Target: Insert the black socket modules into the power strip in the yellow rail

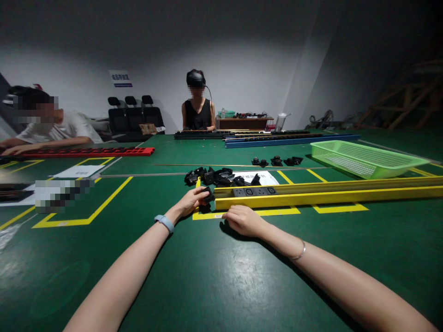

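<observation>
My left hand (192,201) grips a black socket module (209,195) at the left end of a long yellow metal channel (311,199). Inside the channel, a short row of black socket modules (254,191) sits a little in from that end. Just in front of the channel, my right hand (240,220) rests low over the table with its fingers curled in; whether anything is in them is hidden. Behind my left hand lies a heap of loose black socket modules (221,176), partly on a printed white sheet (268,178).
A green plastic basket (367,159) stands at the back right. Several black parts (277,161) lie left of it. Blue rails (290,140) lie farther back, near a seated person (198,113). Another person (62,127) leans over a red rail (90,151) at left.
</observation>
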Motion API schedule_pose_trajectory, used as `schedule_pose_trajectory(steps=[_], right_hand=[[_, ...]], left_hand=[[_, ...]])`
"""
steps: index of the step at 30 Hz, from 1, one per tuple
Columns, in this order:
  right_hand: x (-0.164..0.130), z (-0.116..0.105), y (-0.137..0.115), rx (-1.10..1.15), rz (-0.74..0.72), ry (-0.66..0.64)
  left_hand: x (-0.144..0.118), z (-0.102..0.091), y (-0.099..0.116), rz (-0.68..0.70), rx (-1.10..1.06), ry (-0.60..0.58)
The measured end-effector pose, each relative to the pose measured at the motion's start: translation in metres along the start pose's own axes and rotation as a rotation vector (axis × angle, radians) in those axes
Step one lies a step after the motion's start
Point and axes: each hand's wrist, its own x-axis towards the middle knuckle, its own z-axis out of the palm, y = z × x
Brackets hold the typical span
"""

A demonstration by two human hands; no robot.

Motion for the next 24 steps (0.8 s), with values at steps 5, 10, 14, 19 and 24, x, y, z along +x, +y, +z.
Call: schedule_pose_trajectory(steps=[5, 10, 14, 19, 24], right_hand=[[0.0011, -0.0011, -0.0009, 0.001, 0.003, -0.003], [-0.0004, 0.0011, 0.0005, 0.008, -0.002, 0.002], [-0.0018, 0.0022, 0.0017, 0.000, 0.004, -0.003], [-0.0013, 0.0014, 0.0014, 0.010, 0.003, -0.007], [-0.0001, 0.0008, 0.0009, 0.013, -0.001, 0.000]], left_hand=[[0.0017, -0.0038, -0.0019, -0.030, -0.055, -0.019], [0.0016, -0.0035, 0.0004, -0.054, -0.061, -0.037], [0.0003, -0.0019, 0.0024, -0.050, -0.063, -0.047], [0.0008, -0.0021, 0.0013, -0.056, -0.083, 0.001], [0.0029, -0.0044, -0.0014, -0.061, -0.081, 0.000]])
